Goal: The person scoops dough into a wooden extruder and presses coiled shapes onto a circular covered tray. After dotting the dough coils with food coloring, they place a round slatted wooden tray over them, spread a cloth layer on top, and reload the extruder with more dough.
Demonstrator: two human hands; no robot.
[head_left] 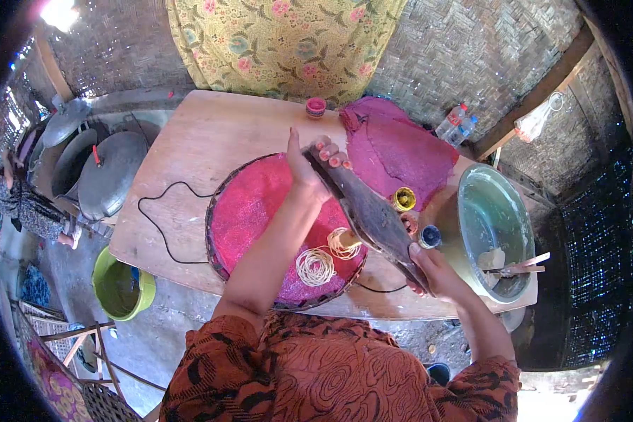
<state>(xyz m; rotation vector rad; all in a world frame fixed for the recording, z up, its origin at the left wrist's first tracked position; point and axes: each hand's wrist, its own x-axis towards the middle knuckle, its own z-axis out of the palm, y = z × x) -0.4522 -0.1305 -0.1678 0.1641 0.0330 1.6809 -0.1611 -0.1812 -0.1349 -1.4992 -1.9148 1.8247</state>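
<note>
A long dark wooden hand press (362, 207) slants across the middle of the view, held in both hands. My left hand (309, 165) grips its upper end, thumb raised and fingers curled over the far edge. My right hand (435, 271) is closed around its lower end. Beneath the press, a pale cylinder shows partly, over a coil of thin cream strands (344, 243). Beside that lies a second coil of strands (315, 267). Both coils rest over a round, dark-rimmed tray (225, 271) lined with pink mesh.
A green basin (464, 232) with white dough-like lumps and sticks stands at the right. Near it are a yellow cup (404, 199), a dark-topped jar (430, 236) and a magenta cloth (401, 151). A black cord (142, 218) crosses the table. Another person (32, 207) is at far left.
</note>
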